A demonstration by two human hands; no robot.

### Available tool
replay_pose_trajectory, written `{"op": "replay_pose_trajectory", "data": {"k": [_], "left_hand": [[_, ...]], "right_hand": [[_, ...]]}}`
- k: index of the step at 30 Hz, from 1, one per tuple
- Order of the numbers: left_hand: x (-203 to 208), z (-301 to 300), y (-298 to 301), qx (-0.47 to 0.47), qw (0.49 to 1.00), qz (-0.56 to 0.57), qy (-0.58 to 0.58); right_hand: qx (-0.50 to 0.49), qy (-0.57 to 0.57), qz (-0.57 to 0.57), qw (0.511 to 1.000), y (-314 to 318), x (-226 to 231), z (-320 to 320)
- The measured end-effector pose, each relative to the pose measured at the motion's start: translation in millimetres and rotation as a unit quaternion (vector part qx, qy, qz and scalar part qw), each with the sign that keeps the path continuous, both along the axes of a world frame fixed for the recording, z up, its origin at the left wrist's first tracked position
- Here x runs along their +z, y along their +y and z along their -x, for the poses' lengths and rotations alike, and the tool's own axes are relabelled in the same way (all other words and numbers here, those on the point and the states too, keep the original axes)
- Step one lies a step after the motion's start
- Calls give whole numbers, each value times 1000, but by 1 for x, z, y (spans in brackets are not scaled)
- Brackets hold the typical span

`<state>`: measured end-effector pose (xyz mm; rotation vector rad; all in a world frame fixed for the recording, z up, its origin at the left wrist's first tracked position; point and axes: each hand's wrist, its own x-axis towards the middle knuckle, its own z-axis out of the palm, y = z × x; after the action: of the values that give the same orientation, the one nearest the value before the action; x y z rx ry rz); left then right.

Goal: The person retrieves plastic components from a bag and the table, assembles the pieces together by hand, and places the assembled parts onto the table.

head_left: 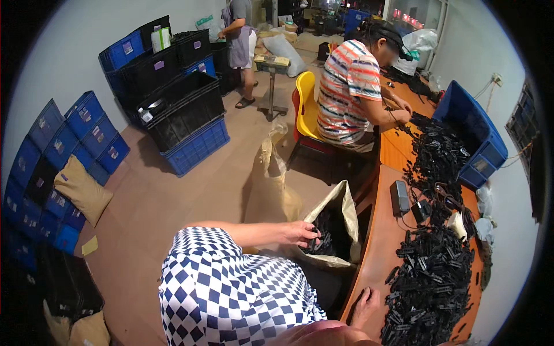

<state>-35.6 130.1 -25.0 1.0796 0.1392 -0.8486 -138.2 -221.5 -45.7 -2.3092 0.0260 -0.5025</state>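
Observation:
My left hand [301,233] is at the mouth of an open tan woven sack [350,214], its fingers curled on small black plastic pieces [330,233]. More of these dark pieces show inside the sack, where shadow hides part of the contents. On the brown table [375,230], near its front edge, lies my right hand [366,307], fingers stretched out and holding nothing. To its right spreads a big heap of black plastic clip-like pieces [427,282]. The forearm of my right hand is hidden.
Beyond the sack, a co-worker in a striped shirt [349,86] handles black pieces at the table. A power adapter [399,198] with cables lies between heaps. A blue crate [470,132] tilts at the far right. Another sack [280,184] and a yellow chair [307,109] stand further off.

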Motion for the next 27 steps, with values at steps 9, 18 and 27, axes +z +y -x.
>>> {"op": "replay_pose_trajectory", "data": {"k": [9,18,27], "left_hand": [[2,4,4,-26,999,-31,22],[-3,-11,-10,-12,1000,22,16],[4,10,4,6,998,-15,52]], "right_hand": [[-26,-3,-24,999,15,11,9],[-59,27,-15,998,0,15,4],[-1,-12,-8,1000,4,-1,5]]}}
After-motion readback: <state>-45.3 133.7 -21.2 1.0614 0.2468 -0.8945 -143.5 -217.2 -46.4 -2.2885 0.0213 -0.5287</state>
